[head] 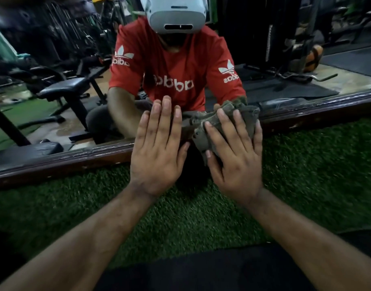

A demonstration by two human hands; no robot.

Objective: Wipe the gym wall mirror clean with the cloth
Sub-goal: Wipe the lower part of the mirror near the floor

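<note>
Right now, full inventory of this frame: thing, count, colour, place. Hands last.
framed wall mirror: one, glass, leaning at floor level, fills upper frame
dark brown wooden mirror frame: one, along mirror's bottom edge
crumpled grey-brown cloth: one, against lower mirror under right hand
green artificial turf floor: one, below mirror
black padded weight bench: one, reflected, left
reflected person in red shirt: one, centre of mirror
left hand: one, flat, fingers straight, at the mirror
right hand: one, fingers pressing the cloth
</note>
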